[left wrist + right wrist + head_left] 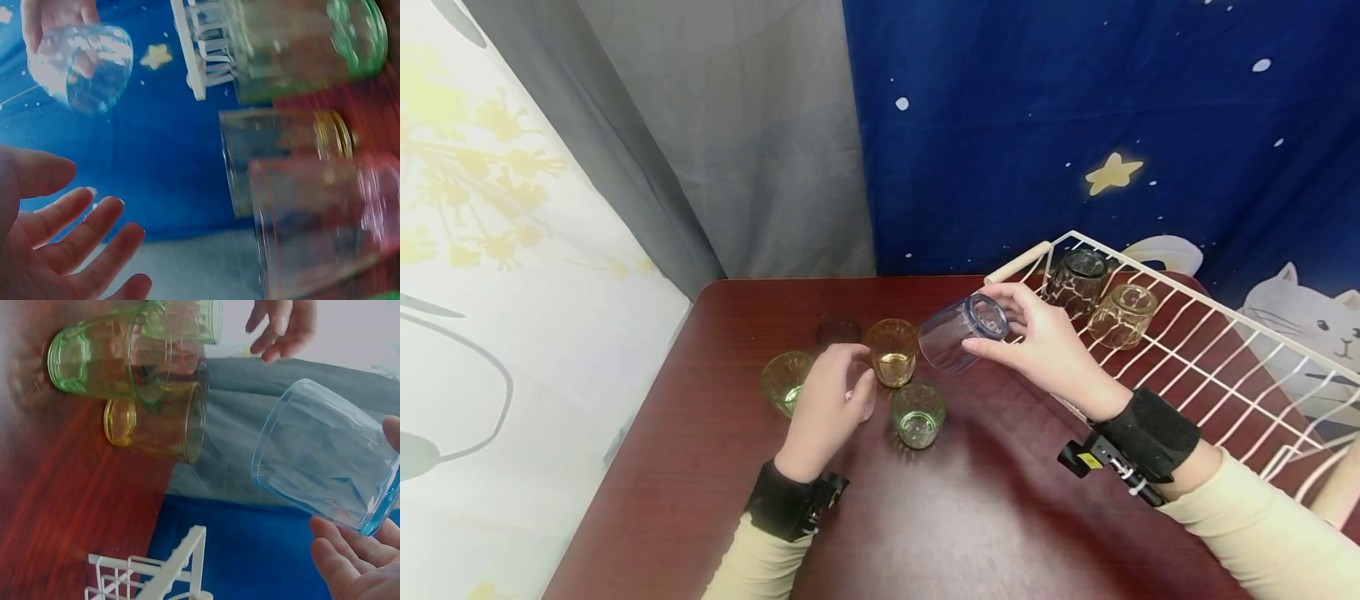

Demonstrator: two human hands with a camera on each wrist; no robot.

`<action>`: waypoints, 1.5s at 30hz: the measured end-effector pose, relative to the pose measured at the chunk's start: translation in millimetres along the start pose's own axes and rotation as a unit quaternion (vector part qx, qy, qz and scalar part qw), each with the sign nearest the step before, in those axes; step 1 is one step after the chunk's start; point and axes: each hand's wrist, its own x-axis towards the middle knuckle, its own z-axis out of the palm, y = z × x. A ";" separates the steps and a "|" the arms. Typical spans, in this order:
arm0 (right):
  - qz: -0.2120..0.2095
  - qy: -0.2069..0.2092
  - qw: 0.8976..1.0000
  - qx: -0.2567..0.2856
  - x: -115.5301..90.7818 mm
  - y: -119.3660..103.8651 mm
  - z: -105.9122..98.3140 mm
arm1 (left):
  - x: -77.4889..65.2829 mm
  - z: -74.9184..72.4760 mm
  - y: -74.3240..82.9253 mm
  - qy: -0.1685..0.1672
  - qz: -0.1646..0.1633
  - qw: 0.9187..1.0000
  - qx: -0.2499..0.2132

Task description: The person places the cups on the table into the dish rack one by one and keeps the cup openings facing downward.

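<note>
My right hand point(1048, 354) grips a clear blue glass point(951, 333) near its base, between thumb and fingers. The glass is tilted, base toward the hand and mouth toward the lower left, above the table. My left hand point(823, 408) has loosely bent, spread fingers with nothing between them, over the standing glasses. In the left wrist view a pink glass point(312, 225) stands beside these fingers; the head view shows it partly hidden by that hand. Around it are a yellow glass point(892, 346), a front green glass point(918, 417), a left green glass point(782, 375) and a dark glass point(837, 329).
A white wire basket point(1195, 367) with wooden handle point(1017, 263) stands at the right of the dark red table point(1000, 517). Inside it, a black glass point(1077, 283) and an amber glass point(1122, 317) sit upside down. Curtains hang behind the table.
</note>
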 end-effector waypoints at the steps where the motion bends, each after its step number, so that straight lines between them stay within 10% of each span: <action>1: -0.002 0.005 1.000 -0.006 -0.3 0.7 -2.1 | 0.0 -1.0 -2.5 0.004 0.003 1.000 0.010; 20: 0.016 0.073 0.988 -0.133 -6.3 13.5 -41.9 | -8.2 -15.2 -52.8 -0.046 -0.074 0.993 0.081; 45: 0.098 0.140 0.970 -0.173 -18.6 57.9 -88.4 | -18.1 -15.8 -66.5 -0.070 -0.111 0.987 0.088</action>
